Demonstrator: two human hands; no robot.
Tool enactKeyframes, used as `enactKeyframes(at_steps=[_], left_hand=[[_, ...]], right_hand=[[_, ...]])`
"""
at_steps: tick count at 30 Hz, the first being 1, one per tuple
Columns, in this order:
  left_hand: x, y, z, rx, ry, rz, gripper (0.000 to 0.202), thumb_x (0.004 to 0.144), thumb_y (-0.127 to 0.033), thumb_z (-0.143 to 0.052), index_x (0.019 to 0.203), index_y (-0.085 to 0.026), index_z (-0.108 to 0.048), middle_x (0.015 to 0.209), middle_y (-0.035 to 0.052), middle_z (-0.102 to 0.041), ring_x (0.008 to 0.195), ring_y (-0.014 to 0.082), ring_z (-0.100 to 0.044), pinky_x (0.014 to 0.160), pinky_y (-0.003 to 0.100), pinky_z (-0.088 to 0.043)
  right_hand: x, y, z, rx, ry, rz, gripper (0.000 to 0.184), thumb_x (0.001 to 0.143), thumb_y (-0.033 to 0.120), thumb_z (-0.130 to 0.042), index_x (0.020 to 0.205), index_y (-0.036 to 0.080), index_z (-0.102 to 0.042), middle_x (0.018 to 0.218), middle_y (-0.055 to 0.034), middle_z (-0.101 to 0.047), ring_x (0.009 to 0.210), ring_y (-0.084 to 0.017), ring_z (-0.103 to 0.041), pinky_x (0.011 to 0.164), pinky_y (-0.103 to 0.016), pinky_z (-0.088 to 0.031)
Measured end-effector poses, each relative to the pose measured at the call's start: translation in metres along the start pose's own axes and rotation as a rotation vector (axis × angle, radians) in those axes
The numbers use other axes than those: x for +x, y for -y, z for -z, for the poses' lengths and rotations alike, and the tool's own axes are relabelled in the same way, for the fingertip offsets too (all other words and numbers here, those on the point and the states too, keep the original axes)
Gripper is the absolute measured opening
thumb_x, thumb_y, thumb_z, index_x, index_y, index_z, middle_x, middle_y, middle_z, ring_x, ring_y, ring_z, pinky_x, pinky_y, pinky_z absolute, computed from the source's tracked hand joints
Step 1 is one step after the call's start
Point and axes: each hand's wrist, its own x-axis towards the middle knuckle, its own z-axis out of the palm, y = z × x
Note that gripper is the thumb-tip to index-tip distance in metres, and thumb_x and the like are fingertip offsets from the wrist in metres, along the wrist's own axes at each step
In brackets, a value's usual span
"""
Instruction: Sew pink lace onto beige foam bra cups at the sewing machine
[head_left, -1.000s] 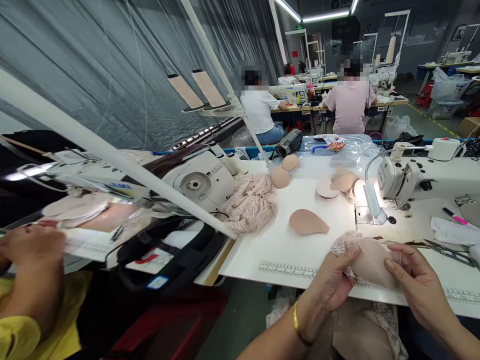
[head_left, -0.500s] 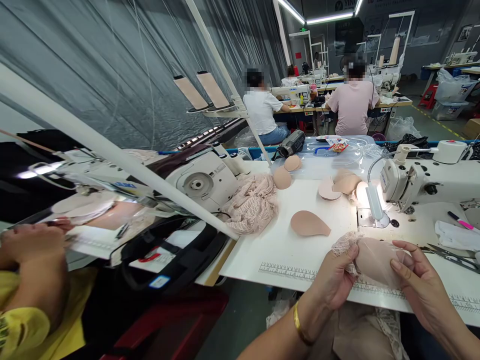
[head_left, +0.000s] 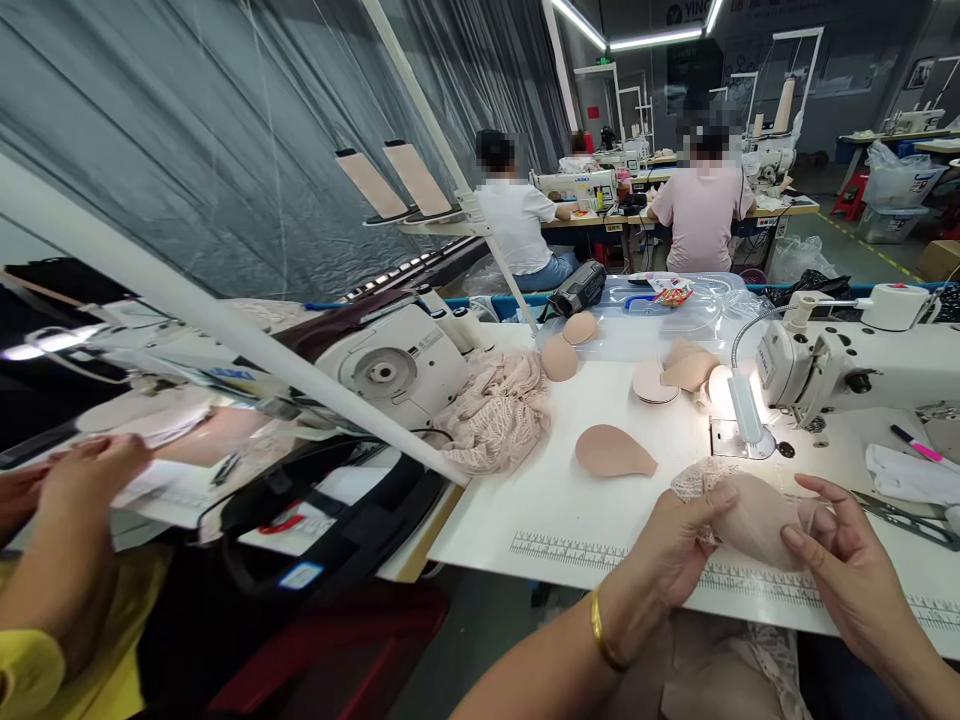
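Observation:
Over the front edge of the white table I hold a beige bra cup (head_left: 757, 520) covered with sheer mesh and lace. My left hand (head_left: 686, 540) is closed on its lace side, thumb on top. At the other end, my right hand (head_left: 840, 560) pinches the thin mesh edge between thumb and fingers. More beige fabric and lace lie below, in my lap. Beyond my hands stands a white sewing machine (head_left: 885, 350), its lamp lit. A teardrop-shaped beige pad (head_left: 615, 452) lies flat to the left, and several cup pieces (head_left: 688, 365) are stacked near the needle plate.
A heap of beige lace (head_left: 499, 415) and two round pads (head_left: 559, 358) lie at the table's left. Black-handled scissors (head_left: 911, 520) and a pink-black pen (head_left: 916, 443) are at right. A thread-stand pole (head_left: 285, 365) crosses at left, near a co-worker's hand (head_left: 94, 480).
The view has shifted slightly. The held cup is tilted a little more, and my right fingers have spread a bit at its edge. The co-worker's hands at left have moved.

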Motion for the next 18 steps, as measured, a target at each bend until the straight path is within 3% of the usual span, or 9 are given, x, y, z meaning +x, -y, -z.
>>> enactKeyframes(at_steps=[3,5,8,10,13,18], left_hand=[[0.000,-0.018,0.005,0.143,0.189,-0.054,0.057,0.074,-0.043,-0.094,0.121,-0.014,-0.078,0.118,0.0149,-0.078,0.112,0.0302,-0.070,0.097,0.038,-0.054],[0.003,-0.037,0.009,0.422,0.409,-0.090,0.048,0.080,-0.043,-0.089,0.119,-0.016,-0.078,0.114,0.0120,-0.078,0.108,0.0291,-0.071,0.097,0.039,-0.054],[0.018,-0.063,0.012,1.087,0.785,-0.257,0.021,0.088,-0.032,-0.079,0.105,-0.019,-0.079,0.110,0.0091,-0.077,0.104,0.0272,-0.070,0.101,0.041,-0.048],[0.034,-0.073,0.011,1.484,0.968,-0.436,0.010,0.092,-0.023,-0.071,0.099,-0.021,-0.078,0.110,0.0085,-0.074,0.106,0.0270,-0.067,0.105,0.043,-0.042],[0.060,-0.074,0.008,1.803,1.064,-0.581,0.004,0.089,-0.019,-0.072,0.087,-0.021,-0.076,0.102,0.0074,-0.069,0.103,0.0262,-0.064,0.099,0.041,-0.039],[0.084,-0.071,0.008,1.815,1.077,-0.610,0.027,0.085,-0.021,-0.075,0.062,-0.018,-0.061,0.086,0.0053,-0.066,0.094,0.0237,-0.060,0.092,0.037,-0.037]], right_hand=[[0.007,0.002,0.018,-0.135,0.128,0.034,0.077,0.092,0.047,-0.080,0.158,0.037,-0.040,0.093,-0.0014,-0.074,0.085,-0.020,-0.071,0.081,-0.034,-0.060],[0.019,0.006,0.031,-0.353,0.209,0.159,0.078,0.098,0.043,-0.074,0.164,0.037,-0.033,0.098,-0.0028,-0.075,0.089,-0.021,-0.072,0.085,-0.036,-0.059],[0.047,0.016,0.043,-0.808,0.356,0.566,0.056,0.101,0.030,-0.067,0.154,0.036,-0.051,0.112,-0.0071,-0.075,0.106,-0.025,-0.069,0.093,-0.040,-0.056],[0.068,0.022,0.042,-1.050,0.519,0.805,0.041,0.103,0.019,-0.058,0.140,0.035,-0.064,0.106,-0.0056,-0.075,0.099,-0.023,-0.067,0.088,-0.039,-0.055],[0.093,0.025,0.037,-1.215,0.640,0.966,0.034,0.105,0.012,-0.051,0.123,0.032,-0.072,0.100,-0.0042,-0.076,0.091,-0.021,-0.065,0.084,-0.038,-0.052],[0.103,0.019,0.041,-1.236,0.580,0.952,0.033,0.100,0.006,-0.049,0.112,0.027,-0.072,0.104,-0.0035,-0.077,0.092,-0.020,-0.066,0.080,-0.035,-0.048]])
